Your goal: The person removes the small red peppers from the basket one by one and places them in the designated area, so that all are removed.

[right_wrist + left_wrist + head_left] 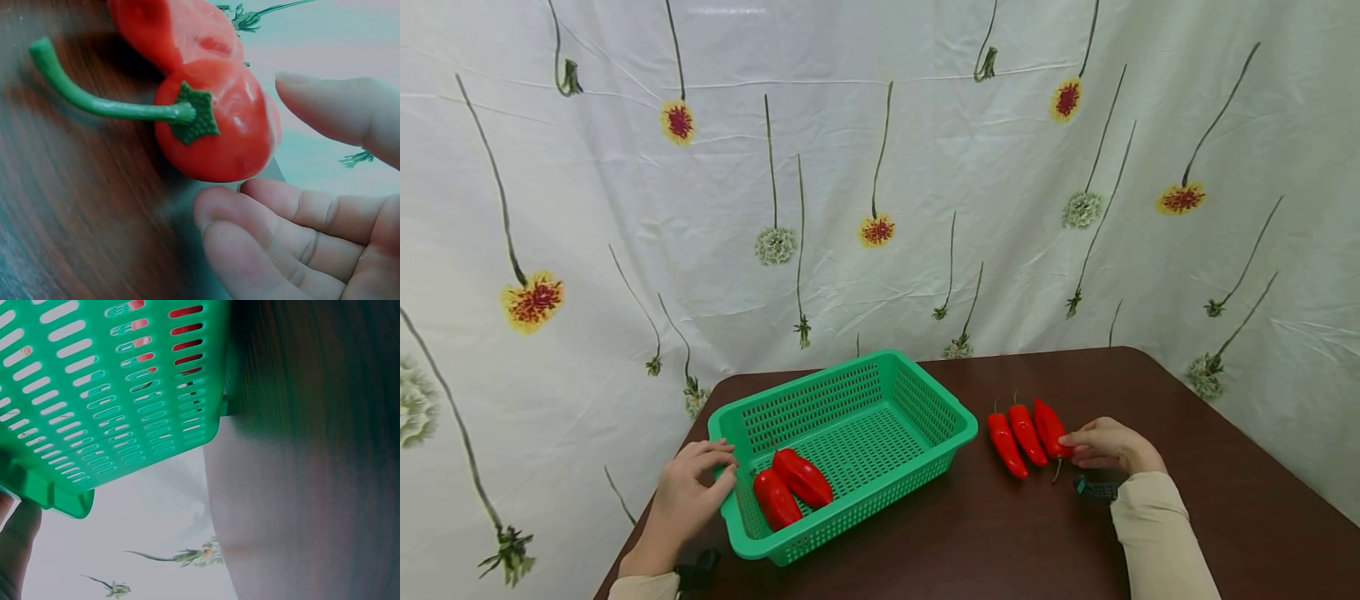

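A green plastic basket [850, 521] stands at the left of the dark table, with two red peppers [803, 477] lying in its left part. My left hand [688, 492] holds the basket's left rim between thumb and fingers; in the left wrist view a finger [22, 534] touches the rim's underside. To the right of the basket, three red peppers lie side by side. Around the rightmost pepper [1049, 427], at its stem end, is my right hand [1112, 446]. The right wrist view shows its thumb [337, 112] and fingers spread around this pepper [231, 125], with the green stem pointing outward.
The middle pepper [1027, 435] and the left pepper [1006, 445] lie between the basket and my right hand. Behind the brown table [970, 533] hangs a white flowered cloth [925, 167]. Dark bands are on both wrists.
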`<state>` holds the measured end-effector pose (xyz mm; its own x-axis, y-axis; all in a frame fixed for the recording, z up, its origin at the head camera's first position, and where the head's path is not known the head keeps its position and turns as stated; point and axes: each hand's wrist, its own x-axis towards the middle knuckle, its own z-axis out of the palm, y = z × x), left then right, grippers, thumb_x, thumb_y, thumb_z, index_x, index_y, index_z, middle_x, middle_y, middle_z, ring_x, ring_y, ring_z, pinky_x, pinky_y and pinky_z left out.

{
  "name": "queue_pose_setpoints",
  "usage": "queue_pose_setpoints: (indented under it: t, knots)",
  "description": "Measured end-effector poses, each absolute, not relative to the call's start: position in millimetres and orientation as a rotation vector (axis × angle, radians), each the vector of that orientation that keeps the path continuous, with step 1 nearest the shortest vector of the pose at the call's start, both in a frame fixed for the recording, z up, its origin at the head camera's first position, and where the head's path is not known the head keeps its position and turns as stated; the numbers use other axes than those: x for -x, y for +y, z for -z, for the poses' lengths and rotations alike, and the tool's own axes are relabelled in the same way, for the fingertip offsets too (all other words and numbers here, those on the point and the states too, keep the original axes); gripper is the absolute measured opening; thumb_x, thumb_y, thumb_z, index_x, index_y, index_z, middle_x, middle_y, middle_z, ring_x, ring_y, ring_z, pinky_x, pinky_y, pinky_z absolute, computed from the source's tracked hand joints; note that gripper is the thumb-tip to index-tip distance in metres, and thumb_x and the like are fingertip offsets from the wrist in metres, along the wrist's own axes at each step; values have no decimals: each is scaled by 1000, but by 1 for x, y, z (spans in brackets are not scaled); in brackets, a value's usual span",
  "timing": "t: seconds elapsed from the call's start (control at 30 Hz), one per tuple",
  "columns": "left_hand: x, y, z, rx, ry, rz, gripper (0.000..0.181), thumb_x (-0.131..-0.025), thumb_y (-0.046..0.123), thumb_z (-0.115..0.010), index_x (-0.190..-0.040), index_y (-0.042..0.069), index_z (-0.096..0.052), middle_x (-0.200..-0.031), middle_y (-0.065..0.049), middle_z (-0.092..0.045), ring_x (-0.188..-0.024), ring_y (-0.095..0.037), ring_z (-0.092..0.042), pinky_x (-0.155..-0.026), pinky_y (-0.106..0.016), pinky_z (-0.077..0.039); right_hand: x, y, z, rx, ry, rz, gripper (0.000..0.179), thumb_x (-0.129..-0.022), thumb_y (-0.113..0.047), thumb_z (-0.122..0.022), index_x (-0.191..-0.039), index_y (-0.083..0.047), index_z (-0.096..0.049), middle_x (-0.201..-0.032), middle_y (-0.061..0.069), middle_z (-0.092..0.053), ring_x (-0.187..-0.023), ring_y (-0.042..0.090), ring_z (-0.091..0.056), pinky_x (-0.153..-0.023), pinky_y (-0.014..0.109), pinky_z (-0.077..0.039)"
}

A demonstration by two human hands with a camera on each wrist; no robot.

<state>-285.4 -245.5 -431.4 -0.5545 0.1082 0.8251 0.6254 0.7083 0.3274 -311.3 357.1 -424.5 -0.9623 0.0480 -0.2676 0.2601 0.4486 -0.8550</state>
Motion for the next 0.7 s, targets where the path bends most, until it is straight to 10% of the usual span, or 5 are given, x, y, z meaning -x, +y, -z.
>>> queue_pose_setpoints:
  t: [0.7]
  knots:
    - [284, -246, 431, 525, -2095, 780, 22, -74, -8, -71, -74, 14, -74, -93, -7, -76, -97, -7, -62, -87, -1, -36, 307, 352, 398, -243, 2581, 1452, 42, -93, -22, -67, -112, 14, -57, -95, 17, -67, -82, 19, -70, -81, 40, -61]
